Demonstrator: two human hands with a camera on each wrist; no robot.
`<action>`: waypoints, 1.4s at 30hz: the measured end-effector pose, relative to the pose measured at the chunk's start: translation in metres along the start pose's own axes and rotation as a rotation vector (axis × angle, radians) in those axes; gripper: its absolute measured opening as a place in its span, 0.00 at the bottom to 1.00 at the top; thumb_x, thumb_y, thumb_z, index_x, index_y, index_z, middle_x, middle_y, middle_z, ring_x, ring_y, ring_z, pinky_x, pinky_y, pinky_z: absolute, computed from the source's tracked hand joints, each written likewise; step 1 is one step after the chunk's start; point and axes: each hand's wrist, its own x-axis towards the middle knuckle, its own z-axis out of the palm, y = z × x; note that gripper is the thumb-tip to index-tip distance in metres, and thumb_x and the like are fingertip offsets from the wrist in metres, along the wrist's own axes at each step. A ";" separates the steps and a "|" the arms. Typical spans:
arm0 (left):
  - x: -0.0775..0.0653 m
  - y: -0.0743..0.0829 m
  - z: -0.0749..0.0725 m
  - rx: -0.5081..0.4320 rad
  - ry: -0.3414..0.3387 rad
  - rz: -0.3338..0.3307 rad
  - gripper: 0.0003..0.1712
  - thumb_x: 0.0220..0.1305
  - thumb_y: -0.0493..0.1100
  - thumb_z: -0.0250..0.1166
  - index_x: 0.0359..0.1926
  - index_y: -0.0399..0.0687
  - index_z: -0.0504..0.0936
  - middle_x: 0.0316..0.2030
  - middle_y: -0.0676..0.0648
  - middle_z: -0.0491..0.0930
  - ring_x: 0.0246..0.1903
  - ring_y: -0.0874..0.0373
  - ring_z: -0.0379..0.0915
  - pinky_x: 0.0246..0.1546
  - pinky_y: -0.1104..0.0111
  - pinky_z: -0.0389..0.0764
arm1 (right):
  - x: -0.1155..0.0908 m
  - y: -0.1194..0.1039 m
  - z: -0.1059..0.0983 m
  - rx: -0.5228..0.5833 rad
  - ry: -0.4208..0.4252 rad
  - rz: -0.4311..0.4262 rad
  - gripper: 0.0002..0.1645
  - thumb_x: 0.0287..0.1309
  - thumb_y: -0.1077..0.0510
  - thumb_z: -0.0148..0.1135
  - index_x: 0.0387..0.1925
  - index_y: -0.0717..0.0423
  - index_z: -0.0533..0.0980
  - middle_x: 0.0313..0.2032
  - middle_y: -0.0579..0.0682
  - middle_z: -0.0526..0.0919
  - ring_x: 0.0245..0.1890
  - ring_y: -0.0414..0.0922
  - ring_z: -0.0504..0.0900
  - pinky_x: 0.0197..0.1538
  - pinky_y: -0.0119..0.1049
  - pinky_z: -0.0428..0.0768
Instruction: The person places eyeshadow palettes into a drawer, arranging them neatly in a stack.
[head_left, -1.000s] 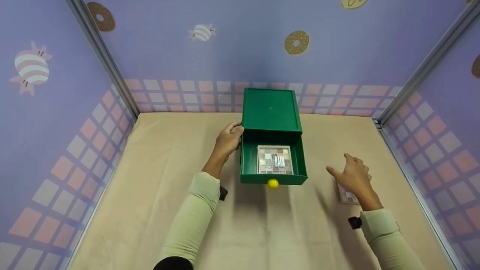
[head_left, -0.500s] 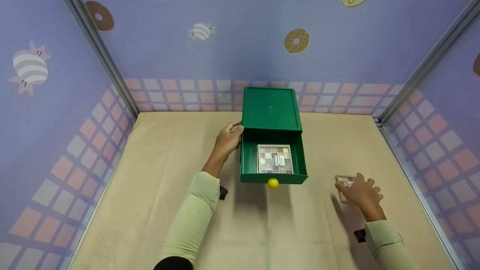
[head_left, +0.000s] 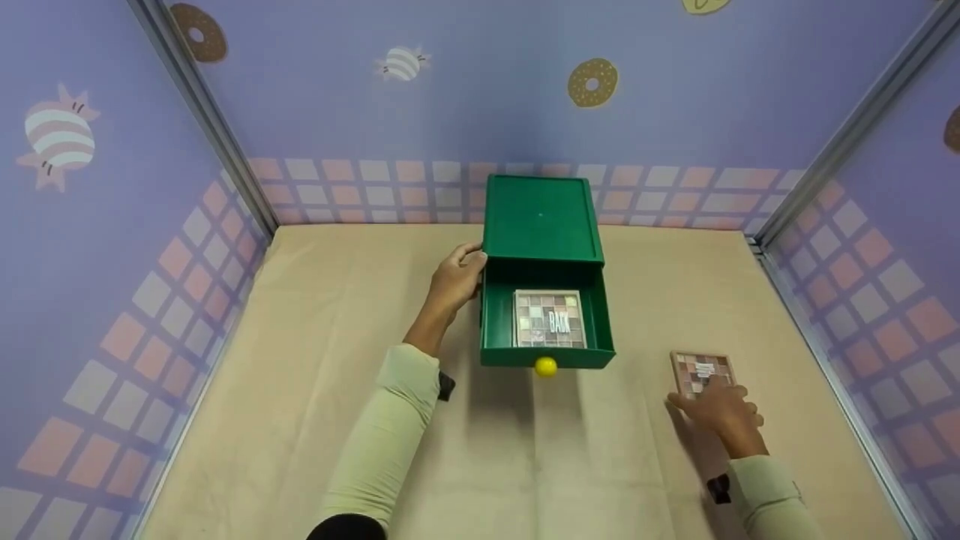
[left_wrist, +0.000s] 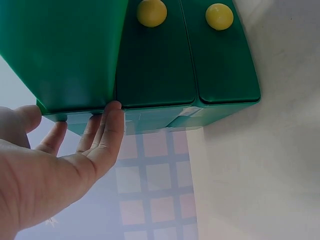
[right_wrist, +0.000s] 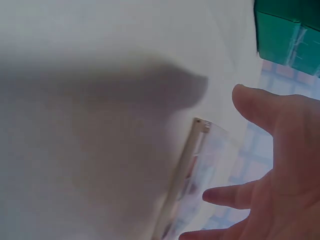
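Beige cloth (head_left: 592, 472) spreads across the tabletop. At four o'clock, the right hand (head_left: 716, 414), fingers loosely spread, overlaps a makeup palette (head_left: 705, 366); contact is unclear. Near the centre, another palette (head_left: 550, 321) lies inside a pulled-out drawer (head_left: 510, 358). At nine o'clock of the green cabinet (head_left: 540, 217), the left hand (head_left: 456, 275) touches its side with extended fingers. Purple wall (head_left: 480, 112) stands beyond.

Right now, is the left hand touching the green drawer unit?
Touching. In the left wrist view, the left hand rests its fingertips against the side of the green drawer unit.
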 end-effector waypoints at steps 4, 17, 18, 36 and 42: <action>-0.001 0.001 -0.001 -0.002 0.000 0.005 0.26 0.78 0.57 0.50 0.72 0.63 0.70 0.57 0.46 0.80 0.45 0.53 0.81 0.45 0.63 0.81 | 0.002 0.003 0.003 -0.011 0.014 0.000 0.63 0.61 0.28 0.60 0.73 0.75 0.53 0.58 0.87 0.60 0.55 0.85 0.65 0.51 0.73 0.69; -0.002 0.000 -0.002 -0.006 -0.001 0.013 0.26 0.78 0.57 0.50 0.72 0.62 0.71 0.62 0.45 0.77 0.50 0.51 0.78 0.51 0.56 0.80 | 0.009 0.012 0.013 0.059 0.084 -0.044 0.62 0.61 0.30 0.62 0.73 0.73 0.53 0.58 0.87 0.61 0.55 0.84 0.64 0.50 0.73 0.68; -0.002 0.000 -0.002 -0.004 0.000 0.014 0.26 0.78 0.57 0.50 0.72 0.62 0.71 0.62 0.45 0.77 0.49 0.51 0.78 0.48 0.59 0.80 | 0.009 0.012 0.014 0.058 0.086 -0.045 0.62 0.61 0.30 0.62 0.73 0.74 0.53 0.58 0.87 0.62 0.56 0.84 0.64 0.50 0.73 0.68; -0.001 0.000 0.000 -0.001 -0.001 0.012 0.25 0.79 0.56 0.51 0.71 0.62 0.71 0.56 0.45 0.80 0.43 0.53 0.79 0.43 0.65 0.79 | 0.010 0.018 0.004 0.129 0.129 -0.066 0.59 0.55 0.32 0.68 0.73 0.65 0.58 0.48 0.76 0.70 0.46 0.70 0.68 0.43 0.61 0.68; -0.001 0.000 -0.001 -0.012 -0.012 0.007 0.25 0.78 0.57 0.51 0.72 0.63 0.71 0.54 0.46 0.79 0.42 0.50 0.78 0.42 0.65 0.78 | 0.010 0.010 -0.005 0.140 0.135 -0.094 0.58 0.57 0.29 0.65 0.73 0.65 0.59 0.54 0.80 0.68 0.50 0.75 0.68 0.43 0.61 0.70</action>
